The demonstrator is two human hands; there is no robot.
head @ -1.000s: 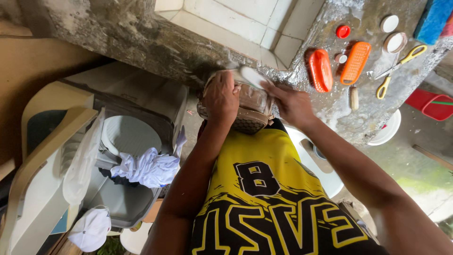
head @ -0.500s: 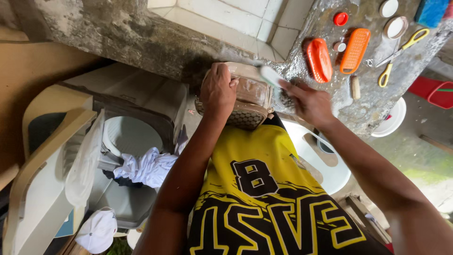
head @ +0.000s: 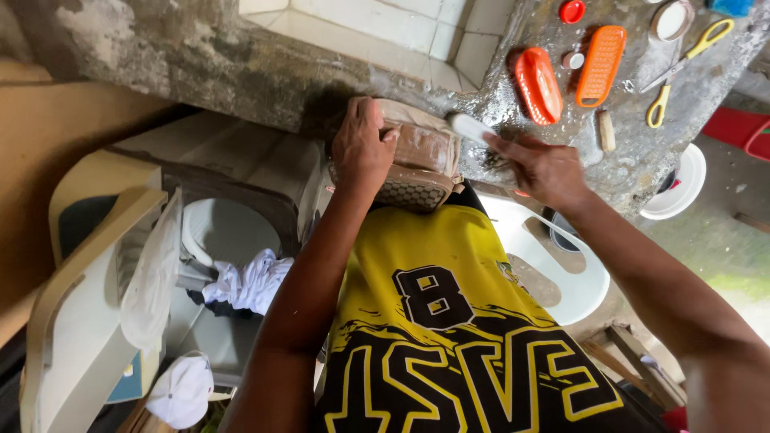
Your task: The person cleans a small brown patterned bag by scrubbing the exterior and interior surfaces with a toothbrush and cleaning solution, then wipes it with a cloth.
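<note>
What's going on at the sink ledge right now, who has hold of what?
A person in a yellow jersey stands at a rough concrete ledge. The left hand presses down on a brown shoe lying at the ledge's edge. The right hand holds a white-handled brush beside the shoe. Orange brushes and yellow-handled scissors lie further along. An open washing machine with white laundry sits below.

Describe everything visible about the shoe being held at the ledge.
The shoe is tan-brown and worn-looking, with a pale honeycomb-patterned sole facing the camera. It lies on its side at the concrete ledge, pressed down by the left hand. The right hand holds a white brush at its edge.
</note>
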